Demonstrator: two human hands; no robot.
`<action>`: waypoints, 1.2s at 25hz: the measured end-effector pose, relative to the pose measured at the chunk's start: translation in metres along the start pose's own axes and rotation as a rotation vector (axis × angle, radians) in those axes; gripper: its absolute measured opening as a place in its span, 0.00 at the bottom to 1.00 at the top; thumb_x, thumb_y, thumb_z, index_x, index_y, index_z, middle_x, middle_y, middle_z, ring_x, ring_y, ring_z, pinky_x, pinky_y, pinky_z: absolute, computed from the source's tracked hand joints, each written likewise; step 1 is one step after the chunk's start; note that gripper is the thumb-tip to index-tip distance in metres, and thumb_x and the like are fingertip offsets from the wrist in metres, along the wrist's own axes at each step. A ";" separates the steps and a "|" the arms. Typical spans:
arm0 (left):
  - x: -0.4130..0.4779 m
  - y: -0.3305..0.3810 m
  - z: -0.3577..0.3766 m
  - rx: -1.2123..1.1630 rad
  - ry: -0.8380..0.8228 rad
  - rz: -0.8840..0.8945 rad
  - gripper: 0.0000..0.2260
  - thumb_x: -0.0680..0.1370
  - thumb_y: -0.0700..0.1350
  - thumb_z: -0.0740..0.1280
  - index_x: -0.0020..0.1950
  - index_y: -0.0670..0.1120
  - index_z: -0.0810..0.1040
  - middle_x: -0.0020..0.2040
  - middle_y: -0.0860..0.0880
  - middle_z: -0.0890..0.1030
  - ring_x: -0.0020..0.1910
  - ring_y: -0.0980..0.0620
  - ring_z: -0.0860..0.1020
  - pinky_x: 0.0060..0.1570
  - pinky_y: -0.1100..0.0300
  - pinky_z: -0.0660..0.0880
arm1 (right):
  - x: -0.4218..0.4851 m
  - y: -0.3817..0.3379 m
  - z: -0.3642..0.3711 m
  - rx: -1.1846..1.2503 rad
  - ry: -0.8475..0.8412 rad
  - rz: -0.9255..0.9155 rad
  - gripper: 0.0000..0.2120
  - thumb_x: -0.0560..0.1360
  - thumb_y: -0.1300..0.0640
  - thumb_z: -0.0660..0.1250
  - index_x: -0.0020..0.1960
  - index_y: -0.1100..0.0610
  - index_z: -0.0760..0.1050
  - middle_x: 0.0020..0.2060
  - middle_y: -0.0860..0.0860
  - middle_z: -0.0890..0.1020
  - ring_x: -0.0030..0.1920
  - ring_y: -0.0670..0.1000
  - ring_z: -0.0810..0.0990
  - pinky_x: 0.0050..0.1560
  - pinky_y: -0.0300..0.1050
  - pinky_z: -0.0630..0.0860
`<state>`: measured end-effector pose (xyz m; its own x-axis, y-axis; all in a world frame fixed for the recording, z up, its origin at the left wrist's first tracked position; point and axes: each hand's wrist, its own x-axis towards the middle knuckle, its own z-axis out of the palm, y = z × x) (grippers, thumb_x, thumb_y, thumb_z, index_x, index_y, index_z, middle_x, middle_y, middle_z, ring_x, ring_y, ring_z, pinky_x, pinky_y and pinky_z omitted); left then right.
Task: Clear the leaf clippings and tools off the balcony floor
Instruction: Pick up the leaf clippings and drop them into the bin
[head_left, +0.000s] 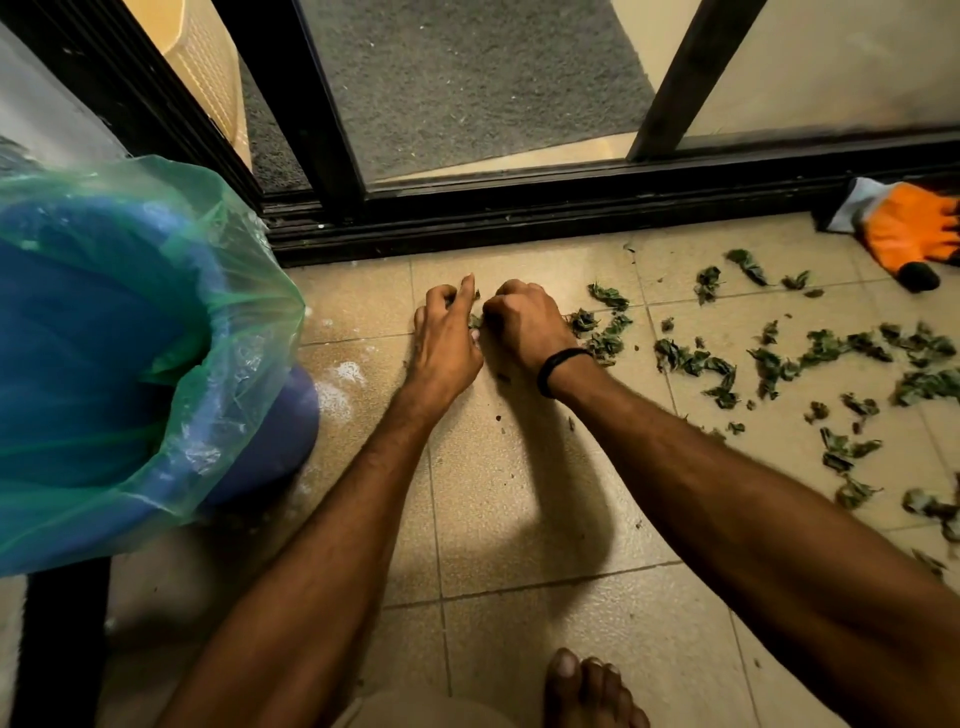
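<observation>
Leaf clippings (769, 364), dark green and curled, lie scattered over the beige tiled balcony floor (519, 493), on the near side of the black door track (519, 213). They run from about the middle of the track out toward its right end. The loose pieces are mostly apart from one another, with small clumps here and there.

At the left end of the scatter, just in front of the track, both hands are down on the tiles and close together. The right hand (524, 322) is balled up, knuckles upward, its fingers curled round a small wad of leaf clippings, and a black band (558, 369) circles its wrist. The left hand (447, 338) meets it from the other side with bent fingers and a straighter forefinger. It touches the same wad, but whether it grips it I cannot tell.

An orange work glove (904, 234) lies against the right end of the track, well apart from the hands. Near the track's left end stands a blue bin (104, 338) lined with a green plastic bag (234, 270). White specks (343, 379) mark the tiles beside it. Beyond the track, behind the glass, lies a grey doormat (467, 78). A bare foot (592, 691) rests on the floor, far from the track.
</observation>
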<state>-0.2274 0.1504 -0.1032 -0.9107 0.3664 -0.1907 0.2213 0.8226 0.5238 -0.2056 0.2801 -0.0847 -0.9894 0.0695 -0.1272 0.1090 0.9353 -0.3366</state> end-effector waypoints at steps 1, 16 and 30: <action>0.000 0.004 0.001 0.020 -0.017 0.021 0.32 0.80 0.42 0.66 0.81 0.51 0.55 0.72 0.44 0.63 0.68 0.44 0.65 0.67 0.50 0.69 | -0.003 0.001 0.000 0.056 0.040 0.052 0.09 0.80 0.59 0.63 0.54 0.58 0.82 0.52 0.56 0.80 0.53 0.55 0.78 0.51 0.44 0.75; -0.043 0.032 0.043 -0.203 0.125 0.051 0.17 0.79 0.44 0.68 0.68 0.50 0.76 0.62 0.45 0.72 0.58 0.47 0.74 0.56 0.51 0.78 | -0.062 0.061 -0.016 0.049 0.039 0.318 0.11 0.77 0.61 0.64 0.57 0.58 0.82 0.56 0.59 0.77 0.54 0.61 0.78 0.53 0.43 0.73; -0.126 0.074 -0.064 -0.269 0.137 0.001 0.07 0.78 0.40 0.70 0.51 0.46 0.87 0.46 0.49 0.86 0.44 0.53 0.82 0.43 0.65 0.73 | -0.051 -0.062 -0.183 1.878 0.033 0.571 0.03 0.76 0.68 0.66 0.49 0.66 0.77 0.46 0.60 0.81 0.45 0.51 0.82 0.37 0.38 0.80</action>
<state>-0.1186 0.1370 0.0130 -0.9530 0.2905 -0.0859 0.1389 0.6709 0.7284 -0.1796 0.2825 0.1136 -0.8066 0.2057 -0.5542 0.2869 -0.6835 -0.6712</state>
